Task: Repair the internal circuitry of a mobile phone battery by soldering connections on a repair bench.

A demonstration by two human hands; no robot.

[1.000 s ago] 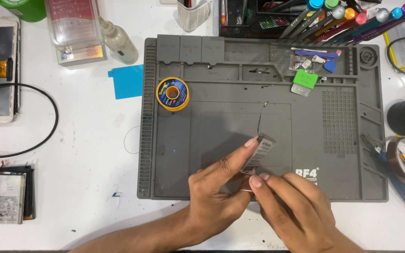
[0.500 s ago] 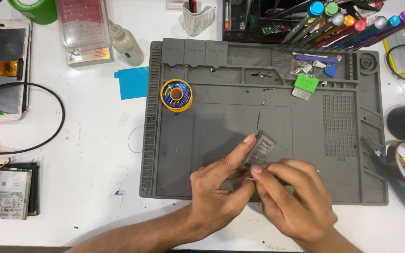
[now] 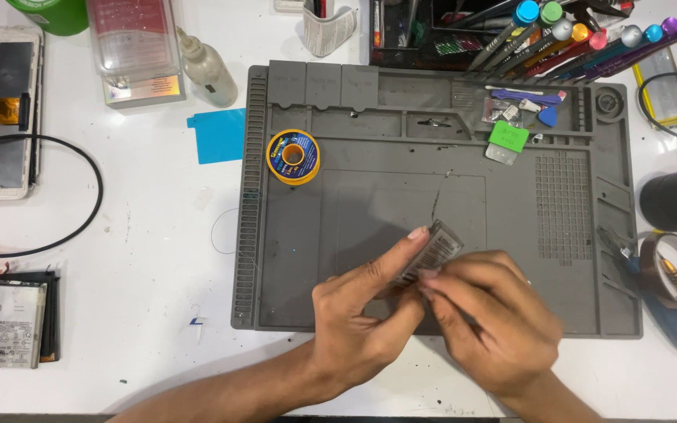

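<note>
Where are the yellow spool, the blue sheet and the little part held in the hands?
Yellow spool (image 3: 293, 156): head view, on its yellow rim.
Blue sheet (image 3: 217, 135): head view, at its middle.
Held part (image 3: 435, 247): head view, on its striped grey face above the fingers.

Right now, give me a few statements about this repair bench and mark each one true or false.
1. Both hands, left hand and right hand, hold a small flat grey part. True.
2. The yellow solder spool lies off the grey work mat. False: it lies on the mat.
3. A blue sheet lies left of the mat. True.
4. The battery sits on the mat. False: it lies on the white table, far left.
</note>
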